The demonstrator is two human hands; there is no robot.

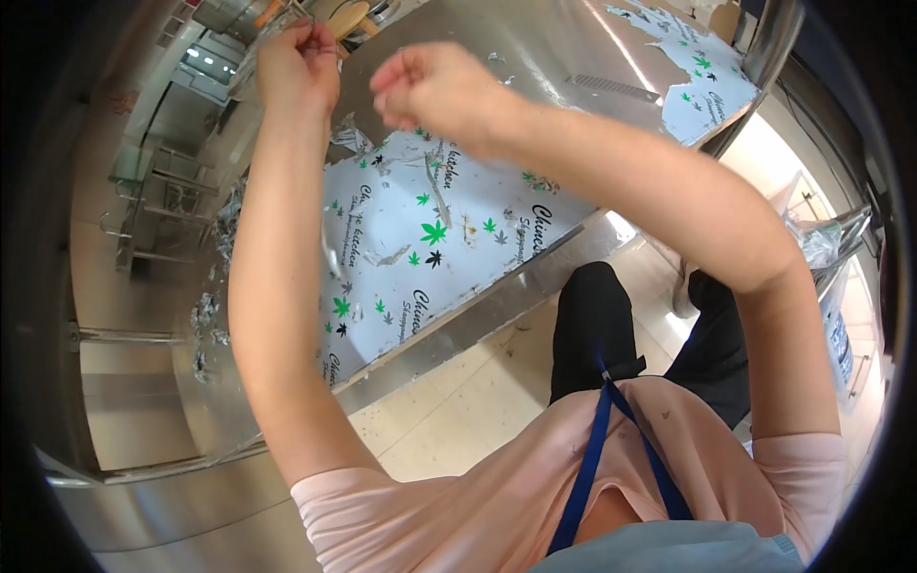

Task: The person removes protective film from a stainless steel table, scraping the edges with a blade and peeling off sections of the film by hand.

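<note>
Both hands are raised over the far part of a stainless steel tabletop [535,48]. My left hand [304,72] is at the upper left, its fingers bent into a pinch; anything between the fingertips is too small to make out. To its right, my right hand [435,91] has curled fingers, slightly smeared, and what they may hold is hidden. Beneath the hands lies white printed protective film [382,277] with green leaves and lettering, torn along its far edge. A crumpled scrap of film [351,136] sits between the hands, near the left wrist.
Another ragged patch of printed film [702,115] covers the far right corner, beside a slotted strip [611,88]. Film shreds [205,329] lie along the left side. A round wooden piece [346,19] stands beyond my left hand. A plastic bag [836,325] hangs at the right.
</note>
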